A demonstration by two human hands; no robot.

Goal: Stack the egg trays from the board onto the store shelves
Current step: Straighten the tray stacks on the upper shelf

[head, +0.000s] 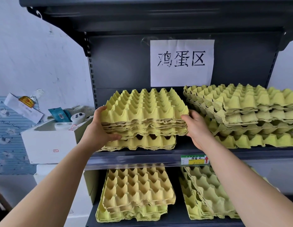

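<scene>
I hold a bundle of yellow-green pulp egg trays (pixel 145 110) level over the middle shelf (pixel 136 158). My left hand (pixel 100 128) grips its left edge, thumb under the stack. My right hand (pixel 197 126) grips its right edge. The bundle sits on or just above another tray (pixel 142 143) lying on the shelf; I cannot tell if they touch. A taller pile of trays (pixel 250 115) stands to the right on the same shelf. Two more piles (pixel 137 194) (pixel 206 192) lie on the shelf below.
A white paper sign (pixel 181 63) hangs on the dark back panel above the trays. A green and yellow price label (pixel 194 160) is on the shelf rail. Left of the shelving stands a white box (pixel 49 141) with small packets and clutter on top.
</scene>
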